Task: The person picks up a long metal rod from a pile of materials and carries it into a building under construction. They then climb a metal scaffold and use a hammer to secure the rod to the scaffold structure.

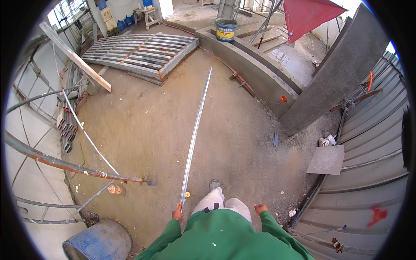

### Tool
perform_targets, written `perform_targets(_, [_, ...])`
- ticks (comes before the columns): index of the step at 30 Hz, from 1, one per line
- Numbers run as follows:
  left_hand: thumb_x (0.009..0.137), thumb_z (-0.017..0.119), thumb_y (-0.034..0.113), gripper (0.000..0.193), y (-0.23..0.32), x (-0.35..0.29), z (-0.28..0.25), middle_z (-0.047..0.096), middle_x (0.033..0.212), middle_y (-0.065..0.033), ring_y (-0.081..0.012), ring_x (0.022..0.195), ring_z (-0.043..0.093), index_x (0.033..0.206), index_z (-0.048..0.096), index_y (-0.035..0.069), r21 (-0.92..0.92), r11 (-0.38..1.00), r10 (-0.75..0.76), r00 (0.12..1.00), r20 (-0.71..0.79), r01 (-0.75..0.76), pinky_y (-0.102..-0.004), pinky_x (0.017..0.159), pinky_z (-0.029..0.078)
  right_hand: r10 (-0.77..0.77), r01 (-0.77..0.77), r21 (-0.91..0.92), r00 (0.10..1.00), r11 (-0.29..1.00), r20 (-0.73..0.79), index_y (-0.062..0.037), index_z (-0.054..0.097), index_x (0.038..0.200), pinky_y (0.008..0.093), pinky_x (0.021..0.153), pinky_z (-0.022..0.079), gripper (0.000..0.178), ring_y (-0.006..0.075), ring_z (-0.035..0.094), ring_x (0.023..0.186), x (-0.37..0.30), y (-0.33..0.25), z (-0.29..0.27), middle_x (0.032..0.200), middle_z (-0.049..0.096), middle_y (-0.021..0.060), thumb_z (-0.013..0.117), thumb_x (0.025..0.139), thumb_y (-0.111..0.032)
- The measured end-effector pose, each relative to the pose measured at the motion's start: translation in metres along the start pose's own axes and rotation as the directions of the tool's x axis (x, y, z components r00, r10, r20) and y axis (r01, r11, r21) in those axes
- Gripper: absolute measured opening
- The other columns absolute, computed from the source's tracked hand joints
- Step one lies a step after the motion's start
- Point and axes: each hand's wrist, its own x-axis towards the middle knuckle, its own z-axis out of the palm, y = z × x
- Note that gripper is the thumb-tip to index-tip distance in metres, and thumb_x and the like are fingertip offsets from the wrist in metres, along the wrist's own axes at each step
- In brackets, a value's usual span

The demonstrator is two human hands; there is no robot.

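My left hand (177, 213) grips the near end of a long thin metal bar (196, 130). The bar runs forward over the dirt floor toward a stack of metal grating panels (138, 51). My right hand (260, 209) hangs at my side with fingers curled and nothing in it. Green sleeves cover both arms, and one shoe (214, 184) shows ahead of my legs.
A curved concrete wall (255, 73) and a tall slab (338, 73) stand at the right, with a bucket (225, 29) on the wall. Rusty pipes (65, 164) and scaffold bars line the left. A blue drum (97, 242) sits near left. Corrugated metal sheets (372, 173) lie at right.
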Motion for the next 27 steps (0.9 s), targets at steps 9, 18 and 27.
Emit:
perform_targets(9, [0.068, 0.053, 0.082, 0.089, 0.305, 0.03, 0.063, 0.06, 0.064, -0.0152, -0.0263, 0.06, 0.059, 0.07, 0.063, -0.006, 0.048, 0.998, 0.042, 0.998, -0.055, -0.039, -0.0388, 0.057, 0.046, 0.375, -0.619, 0.313, 0.727, 0.72, 0.575, -0.011, 0.058, 0.081, 0.0346, 0.044, 0.037, 0.041, 0.0146, 0.044, 0.049, 0.178, -0.071, -0.107, 0.062, 0.049, -0.0009, 0.048, 0.094, -0.048])
perform_targets(18, [0.07, 0.057, 0.078, 0.087, 0.457, 0.09, 0.097, 0.06, 0.066, -0.0155, -0.0254, 0.057, 0.059, 0.077, 0.064, -0.009, -0.085, 0.996, -0.032, 0.997, -0.075, 0.025, -0.0385, 0.052, 0.045, 0.327, -0.653, 0.18, 0.576, 0.736, 0.749, -0.0194, 0.051, 0.076, 0.0322, 0.043, 0.034, 0.033, 0.0129, 0.038, 0.049, 0.453, -0.234, -0.201, 0.058, 0.035, -0.005, 0.038, 0.099, -0.039])
perform_targets(27, [0.075, 0.062, 0.067, 0.068, 0.651, 0.084, 0.153, 0.043, 0.046, -0.0048, -0.0184, 0.038, 0.044, 0.055, 0.052, 0.003, -0.302, 0.953, -0.056, 0.996, -0.073, 0.032, -0.0331, 0.038, 0.033, -0.293, 0.247, 0.18, 0.902, 0.952, 0.316, -0.0124, 0.071, 0.096, 0.0351, 0.063, 0.052, 0.035, 0.0215, 0.066, 0.073, 0.699, -0.521, -0.343, 0.085, 0.07, 0.0065, 0.061, 0.087, -0.044])
